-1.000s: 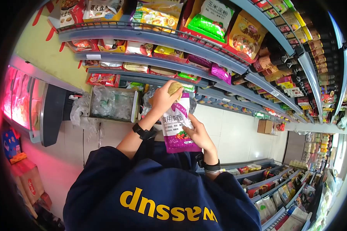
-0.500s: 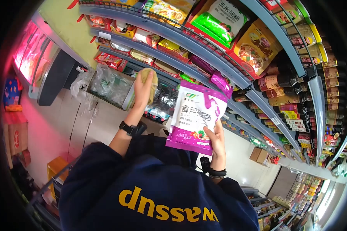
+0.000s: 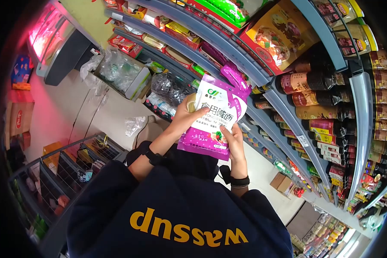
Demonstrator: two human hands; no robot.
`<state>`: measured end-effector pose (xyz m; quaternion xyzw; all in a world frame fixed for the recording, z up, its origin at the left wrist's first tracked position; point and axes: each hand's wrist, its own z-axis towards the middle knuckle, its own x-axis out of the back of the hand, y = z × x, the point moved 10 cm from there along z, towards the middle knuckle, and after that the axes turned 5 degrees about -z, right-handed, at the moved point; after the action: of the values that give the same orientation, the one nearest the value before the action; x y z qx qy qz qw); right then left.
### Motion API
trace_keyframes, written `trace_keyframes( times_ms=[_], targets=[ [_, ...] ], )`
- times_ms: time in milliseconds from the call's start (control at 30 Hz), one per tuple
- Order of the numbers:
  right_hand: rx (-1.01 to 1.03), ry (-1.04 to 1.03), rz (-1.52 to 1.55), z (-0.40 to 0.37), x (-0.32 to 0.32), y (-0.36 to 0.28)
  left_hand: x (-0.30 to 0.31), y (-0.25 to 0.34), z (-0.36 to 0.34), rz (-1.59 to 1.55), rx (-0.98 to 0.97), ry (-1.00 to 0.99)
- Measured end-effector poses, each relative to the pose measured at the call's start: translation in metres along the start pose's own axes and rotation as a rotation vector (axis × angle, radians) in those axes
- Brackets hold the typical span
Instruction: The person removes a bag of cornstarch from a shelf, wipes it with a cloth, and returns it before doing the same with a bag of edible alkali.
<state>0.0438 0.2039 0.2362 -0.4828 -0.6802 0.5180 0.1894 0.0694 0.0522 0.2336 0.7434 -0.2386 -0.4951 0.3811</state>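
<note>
A purple-and-white bag of edible alkali powder (image 3: 215, 116) is held up in front of my chest, its printed front facing me. My right hand (image 3: 235, 144) grips its lower right edge, thumb on the front. At the bag's left edge is my left hand (image 3: 187, 114), closed, with its thumb across the front. A folded yellowish cloth (image 3: 191, 103) shows beyond the left fingers, by the bag's edge; most of it is hidden. Just behind the bag, more purple bags (image 3: 235, 77) stick out from the shelf.
Shelves (image 3: 221, 49) of packaged food curve across the top. Dark sauce bottles (image 3: 305, 82) line the right side. Below the shelves stands a cardboard box (image 3: 131, 84) with clear plastic bags. A wire-sided rack (image 3: 64, 172) is at lower left, and a carton (image 3: 281, 182) lies on the floor.
My left hand has moved right with the cloth, from near the plastic-filled box to the bag's left edge. The bag has shifted slightly left and up, and the view has turned.
</note>
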Motion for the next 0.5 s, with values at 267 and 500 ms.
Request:
trace_keyframes(
  times_ms=[267,500],
  targets=[
    [0.147,0.041,-0.043,0.001,-0.02,-0.022,-0.007,0.027,0.002,-0.05,0.185,-0.095],
    [0.172,0.108,0.166,0.005,-0.026,-0.03,0.046,0.04,0.021,0.0,0.137,0.146]
  ],
)
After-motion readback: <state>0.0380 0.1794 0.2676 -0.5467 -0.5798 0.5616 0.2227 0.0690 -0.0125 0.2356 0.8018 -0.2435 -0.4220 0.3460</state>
